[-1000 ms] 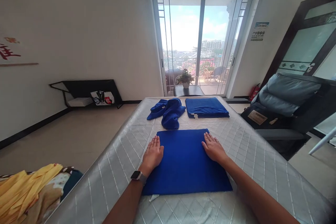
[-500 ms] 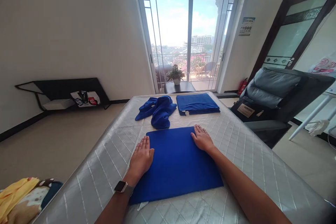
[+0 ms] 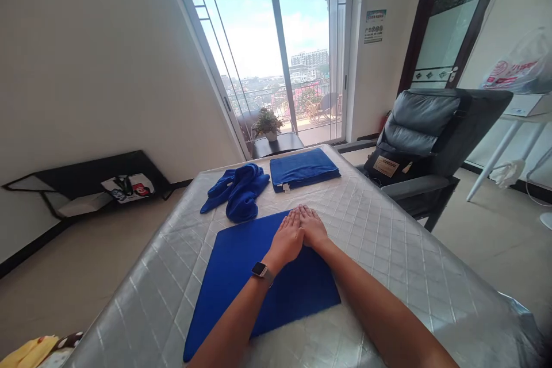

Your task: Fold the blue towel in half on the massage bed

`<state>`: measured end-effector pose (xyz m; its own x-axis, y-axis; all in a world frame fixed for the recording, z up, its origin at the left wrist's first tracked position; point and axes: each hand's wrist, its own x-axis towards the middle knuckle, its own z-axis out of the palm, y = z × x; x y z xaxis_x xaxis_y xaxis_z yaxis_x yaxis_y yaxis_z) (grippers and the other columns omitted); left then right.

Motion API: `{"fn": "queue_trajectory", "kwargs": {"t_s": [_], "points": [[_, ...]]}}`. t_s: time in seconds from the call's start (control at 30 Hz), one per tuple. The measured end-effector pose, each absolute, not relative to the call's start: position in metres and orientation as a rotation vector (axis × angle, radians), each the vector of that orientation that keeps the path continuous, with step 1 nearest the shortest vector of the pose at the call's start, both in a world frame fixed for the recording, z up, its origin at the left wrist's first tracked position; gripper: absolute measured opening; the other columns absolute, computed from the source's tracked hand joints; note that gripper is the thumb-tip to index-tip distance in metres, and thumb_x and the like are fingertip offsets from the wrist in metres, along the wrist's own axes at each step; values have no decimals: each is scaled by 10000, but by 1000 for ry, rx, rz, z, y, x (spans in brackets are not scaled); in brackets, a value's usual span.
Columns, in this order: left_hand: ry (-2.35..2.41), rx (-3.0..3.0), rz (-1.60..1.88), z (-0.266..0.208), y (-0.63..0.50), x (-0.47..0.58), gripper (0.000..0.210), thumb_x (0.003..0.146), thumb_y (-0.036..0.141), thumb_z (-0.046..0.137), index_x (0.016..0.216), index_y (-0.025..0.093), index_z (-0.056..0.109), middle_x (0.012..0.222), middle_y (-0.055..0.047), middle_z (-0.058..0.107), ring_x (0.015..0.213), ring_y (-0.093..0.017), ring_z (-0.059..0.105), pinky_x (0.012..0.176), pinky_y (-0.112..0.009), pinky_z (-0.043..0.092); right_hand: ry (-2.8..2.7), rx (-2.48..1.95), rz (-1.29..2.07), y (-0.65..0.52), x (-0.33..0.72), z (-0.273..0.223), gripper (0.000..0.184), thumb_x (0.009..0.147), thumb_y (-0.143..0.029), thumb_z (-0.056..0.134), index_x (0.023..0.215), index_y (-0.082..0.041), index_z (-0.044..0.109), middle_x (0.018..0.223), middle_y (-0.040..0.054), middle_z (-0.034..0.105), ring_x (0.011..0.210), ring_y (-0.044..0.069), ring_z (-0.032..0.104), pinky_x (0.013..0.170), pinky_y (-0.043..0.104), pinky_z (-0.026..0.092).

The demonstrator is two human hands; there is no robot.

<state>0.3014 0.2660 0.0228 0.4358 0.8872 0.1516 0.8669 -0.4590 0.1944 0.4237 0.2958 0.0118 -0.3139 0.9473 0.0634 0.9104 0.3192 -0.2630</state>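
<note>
A blue folded cloth (image 3: pixel 233 276) that looks like a towel lies flat on the silver quilted mattress (image 3: pixel 164 276) before me. Near its far right corner my left hand (image 3: pixel 288 238) rests on it, fingers stretched out and lying flat. Right beside it, touching it, lies my right hand (image 3: pixel 314 225), also flat with fingers extended. Neither hand grips anything. Farther off, a crumpled blue towel (image 3: pixel 239 190) sits at the left. To its right is a neatly folded stack of blue towels (image 3: pixel 304 169) with a white tag on its near edge.
A dark recliner (image 3: pixel 425 126) holding a black bag (image 3: pixel 386 167) stands along the right side. Beyond the far edge are a potted plant (image 3: pixel 268 122) on a dark chair and a sliding glass door (image 3: pixel 276 29). A black rack (image 3: pixel 125 164) lies by the left wall.
My left hand has moved right across the towel from its left edge to meet my right hand near the far right corner. The view has turned to the right and tilted.
</note>
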Motion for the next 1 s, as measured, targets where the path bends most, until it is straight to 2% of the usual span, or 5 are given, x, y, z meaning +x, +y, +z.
{"fn": "queue_trajectory", "kwargs": {"t_s": [0.07,0.17,0.37,0.73,1.0], "points": [[1723,2466,358,18,288,321,609,1002,242,150,1520,-40,300,1613,-214,277,1515,-246,220,1233,-405,243,-2411,-1689,252,296,426,12,705,954,-300,405,1585,-49,215,1654,134,141,1525,254,146,1233,386,106],[1845,2390,355,7,304,324,627,1007,239,85,1509,-69,299,1589,-243,314,1490,-257,293,1207,-396,300,-2390,-1697,254,296,425,13,683,960,-275,390,1582,-45,225,1651,134,154,1521,254,165,1231,390,131],[2000,2371,338,-9,297,267,628,1004,298,220,1514,-62,288,1599,-264,273,1508,-289,241,1237,-451,205,-2260,-1747,271,297,418,11,621,1027,-341,257,1553,-13,294,1630,145,247,1515,243,189,1232,403,124],[2166,2341,283,-19,269,100,611,1001,308,241,1528,6,300,1596,-219,322,1487,-277,304,1211,-463,275,-2322,-1804,254,299,418,12,627,1041,-372,225,1577,-48,237,1647,108,210,1527,204,134,1232,373,94],[2225,2281,252,-23,267,85,655,1009,367,259,1522,-38,289,1609,-231,288,1501,-288,270,1227,-428,239,-2399,-1862,173,307,419,7,647,1036,-400,192,1585,-60,221,1655,86,186,1528,197,124,1232,366,110]]}}
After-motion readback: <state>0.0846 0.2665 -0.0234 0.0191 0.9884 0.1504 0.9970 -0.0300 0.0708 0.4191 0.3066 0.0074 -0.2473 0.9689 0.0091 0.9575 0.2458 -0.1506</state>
